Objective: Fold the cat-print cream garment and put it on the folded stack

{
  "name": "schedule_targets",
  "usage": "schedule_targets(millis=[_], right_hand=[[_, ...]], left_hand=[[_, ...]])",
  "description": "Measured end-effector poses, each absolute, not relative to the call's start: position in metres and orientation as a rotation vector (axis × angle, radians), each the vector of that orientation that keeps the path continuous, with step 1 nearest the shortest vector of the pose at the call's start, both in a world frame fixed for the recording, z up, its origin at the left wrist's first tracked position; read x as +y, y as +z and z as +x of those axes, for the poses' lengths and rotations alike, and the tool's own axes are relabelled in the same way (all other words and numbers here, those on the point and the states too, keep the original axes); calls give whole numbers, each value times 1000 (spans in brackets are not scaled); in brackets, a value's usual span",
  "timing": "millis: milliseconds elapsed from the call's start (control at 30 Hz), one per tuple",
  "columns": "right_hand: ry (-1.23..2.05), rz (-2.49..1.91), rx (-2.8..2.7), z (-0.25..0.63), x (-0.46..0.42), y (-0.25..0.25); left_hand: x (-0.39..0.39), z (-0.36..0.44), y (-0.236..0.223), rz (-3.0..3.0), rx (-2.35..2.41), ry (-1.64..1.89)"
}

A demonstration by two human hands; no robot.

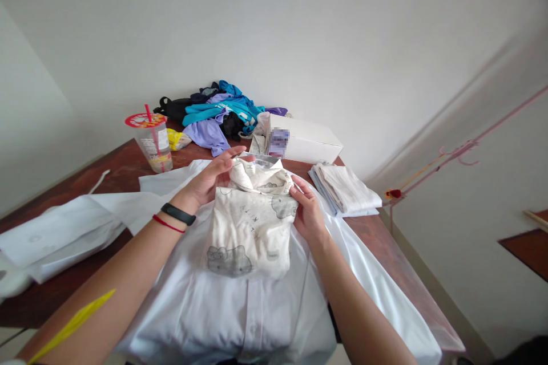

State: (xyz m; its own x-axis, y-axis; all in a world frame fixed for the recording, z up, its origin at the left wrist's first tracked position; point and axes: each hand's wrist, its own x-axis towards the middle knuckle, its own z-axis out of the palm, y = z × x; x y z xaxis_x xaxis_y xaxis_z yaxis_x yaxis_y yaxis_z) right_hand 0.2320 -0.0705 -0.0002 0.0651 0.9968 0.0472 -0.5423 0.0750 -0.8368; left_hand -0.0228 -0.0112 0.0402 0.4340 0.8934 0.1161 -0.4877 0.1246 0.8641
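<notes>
A small cream garment with a grey cat-face print (252, 228), apparently folded, is between my hands in the head view. My left hand (216, 174) holds it near the collar at its upper left, some fingers hidden behind the cloth. With thumb and fingers, my right hand (309, 211) grips its upper right edge. Beneath it a white button-front shirt (274, 319) lies spread over the table, its sleeves reaching out to both sides. The shirt's collar is partly covered by the cream garment. A black band and a red string circle my left wrist.
On the brown table (115, 157) stand a plastic cup with a red straw (154, 145) and a white box (306, 137). A heap of coloured clothes (226, 108) rests by the wall. Folded cloths (346, 188) lie at right, beside a pink pole (445, 159).
</notes>
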Motion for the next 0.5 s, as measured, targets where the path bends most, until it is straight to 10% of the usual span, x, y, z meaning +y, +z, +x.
schedule_targets(millis=[500], right_hand=[[1386,-768,-787,229,-66,-6]], left_hand=[[-15,-16,44,1238,681,918]])
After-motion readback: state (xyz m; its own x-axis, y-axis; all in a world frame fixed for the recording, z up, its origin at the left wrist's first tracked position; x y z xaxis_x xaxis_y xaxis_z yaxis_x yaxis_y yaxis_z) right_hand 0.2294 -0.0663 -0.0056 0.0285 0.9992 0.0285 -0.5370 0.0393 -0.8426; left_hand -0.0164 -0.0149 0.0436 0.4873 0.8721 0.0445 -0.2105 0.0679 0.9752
